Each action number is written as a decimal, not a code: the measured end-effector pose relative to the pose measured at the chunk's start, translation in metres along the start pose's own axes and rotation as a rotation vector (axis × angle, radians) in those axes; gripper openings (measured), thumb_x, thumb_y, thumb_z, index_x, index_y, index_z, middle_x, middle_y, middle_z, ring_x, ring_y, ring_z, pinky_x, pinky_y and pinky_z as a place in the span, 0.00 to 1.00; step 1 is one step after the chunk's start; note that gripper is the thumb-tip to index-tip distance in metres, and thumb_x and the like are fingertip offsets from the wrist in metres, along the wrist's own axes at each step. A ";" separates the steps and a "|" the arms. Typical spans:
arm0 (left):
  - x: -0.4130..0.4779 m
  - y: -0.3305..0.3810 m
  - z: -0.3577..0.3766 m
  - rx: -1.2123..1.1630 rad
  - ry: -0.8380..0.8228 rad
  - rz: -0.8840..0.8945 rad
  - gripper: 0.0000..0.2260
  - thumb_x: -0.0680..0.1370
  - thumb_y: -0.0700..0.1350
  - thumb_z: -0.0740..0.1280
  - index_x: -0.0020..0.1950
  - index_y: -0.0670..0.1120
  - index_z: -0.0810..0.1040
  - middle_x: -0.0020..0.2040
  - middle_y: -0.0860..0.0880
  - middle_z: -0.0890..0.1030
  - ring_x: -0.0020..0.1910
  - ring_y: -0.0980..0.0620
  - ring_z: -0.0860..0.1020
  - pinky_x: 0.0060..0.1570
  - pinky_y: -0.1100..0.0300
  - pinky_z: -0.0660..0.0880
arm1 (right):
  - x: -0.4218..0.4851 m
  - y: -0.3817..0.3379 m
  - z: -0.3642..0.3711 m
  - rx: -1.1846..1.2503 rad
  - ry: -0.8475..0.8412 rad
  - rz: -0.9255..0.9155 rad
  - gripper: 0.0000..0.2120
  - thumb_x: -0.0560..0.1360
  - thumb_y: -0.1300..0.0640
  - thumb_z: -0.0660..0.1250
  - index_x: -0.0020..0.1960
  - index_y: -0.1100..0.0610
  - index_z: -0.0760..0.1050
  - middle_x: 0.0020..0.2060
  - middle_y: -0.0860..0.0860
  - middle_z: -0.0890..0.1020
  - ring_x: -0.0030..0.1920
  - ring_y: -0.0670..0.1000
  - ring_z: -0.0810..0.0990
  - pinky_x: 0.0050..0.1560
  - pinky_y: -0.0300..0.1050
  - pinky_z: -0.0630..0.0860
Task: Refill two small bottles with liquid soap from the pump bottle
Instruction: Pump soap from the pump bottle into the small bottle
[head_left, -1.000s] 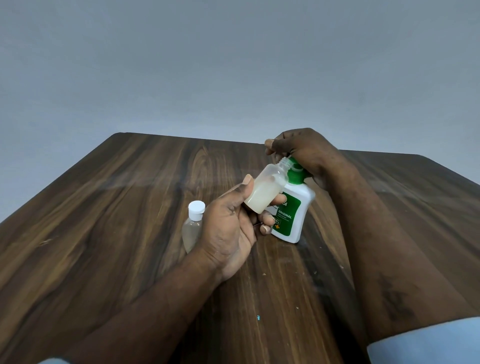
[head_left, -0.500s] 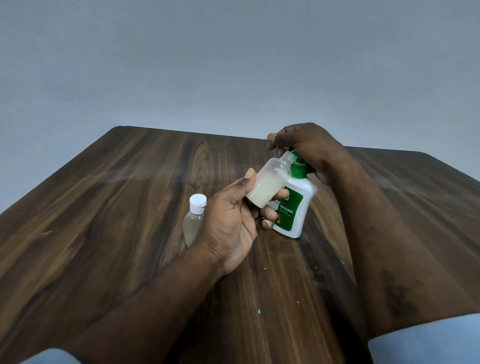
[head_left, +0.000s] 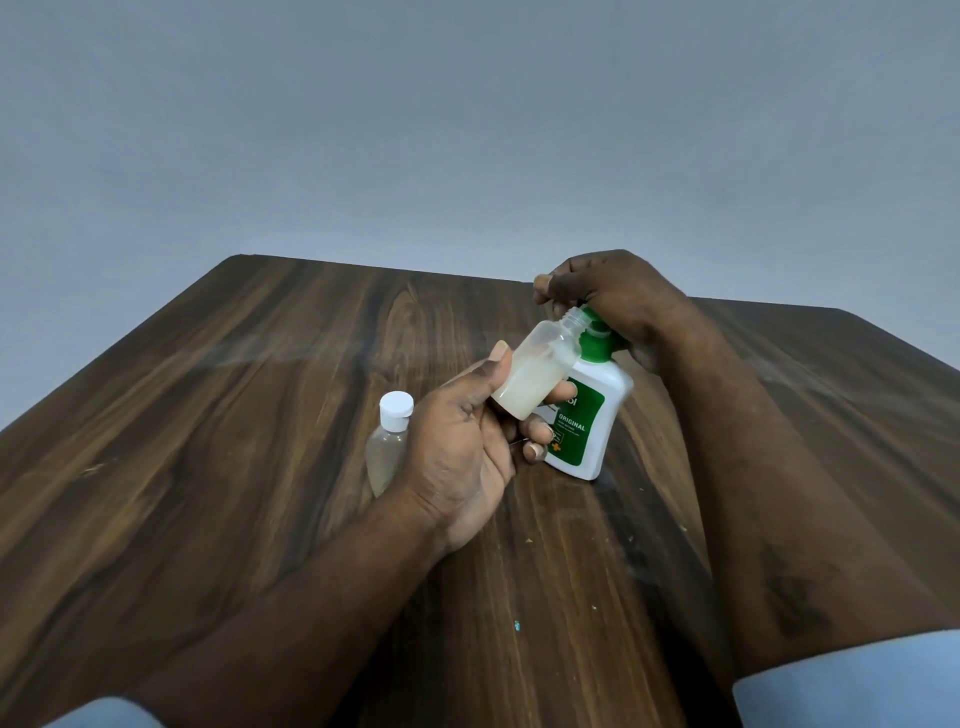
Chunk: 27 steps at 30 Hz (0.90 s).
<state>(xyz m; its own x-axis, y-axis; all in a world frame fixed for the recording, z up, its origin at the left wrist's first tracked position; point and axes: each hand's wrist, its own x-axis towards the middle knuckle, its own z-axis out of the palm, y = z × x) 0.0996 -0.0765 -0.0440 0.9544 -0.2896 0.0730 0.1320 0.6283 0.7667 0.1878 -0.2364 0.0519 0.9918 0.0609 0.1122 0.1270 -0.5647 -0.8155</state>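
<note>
My left hand (head_left: 467, 447) grips a small translucent bottle (head_left: 537, 371), uncapped and tilted, about half full of milky soap, its mouth held up to the spout of the pump bottle. The white pump bottle (head_left: 592, 415) with a green label and green pump stands on the table, leaning slightly. My right hand (head_left: 618, 301) lies over the green pump head, fingers curled around it. A second small clear bottle (head_left: 387, 441) with a white cap stands just left of my left hand, partly hidden behind it.
The dark wooden table (head_left: 208, 467) carries a few small crumbs and specks near its front middle. A plain grey wall rises behind the table's far edge.
The pump head has risen a little under my right hand. The small bottle stays at the spout. The view shifted slightly.
</note>
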 end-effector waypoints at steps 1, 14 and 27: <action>0.000 0.000 0.000 -0.003 0.000 -0.004 0.23 0.84 0.54 0.59 0.67 0.38 0.78 0.51 0.37 0.84 0.32 0.52 0.75 0.32 0.61 0.72 | 0.000 0.001 0.000 0.006 -0.002 0.002 0.11 0.78 0.51 0.73 0.39 0.52 0.86 0.38 0.50 0.83 0.41 0.53 0.77 0.47 0.52 0.74; 0.001 0.000 -0.001 0.001 0.005 0.003 0.23 0.86 0.53 0.58 0.69 0.37 0.77 0.52 0.37 0.84 0.32 0.52 0.76 0.32 0.60 0.72 | 0.000 -0.002 -0.002 0.015 0.008 -0.004 0.09 0.78 0.53 0.72 0.41 0.54 0.86 0.41 0.53 0.82 0.41 0.54 0.76 0.46 0.52 0.74; 0.000 0.001 0.000 -0.009 0.007 -0.010 0.23 0.85 0.53 0.57 0.69 0.37 0.77 0.51 0.37 0.84 0.32 0.52 0.75 0.31 0.61 0.73 | -0.004 -0.006 -0.003 0.010 0.031 -0.007 0.09 0.79 0.55 0.71 0.47 0.59 0.85 0.38 0.52 0.81 0.40 0.52 0.76 0.44 0.49 0.74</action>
<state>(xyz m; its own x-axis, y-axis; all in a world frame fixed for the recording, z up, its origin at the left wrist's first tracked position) 0.0998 -0.0764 -0.0432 0.9549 -0.2907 0.0608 0.1439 0.6320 0.7615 0.1827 -0.2352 0.0580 0.9899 0.0391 0.1360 0.1347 -0.5564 -0.8199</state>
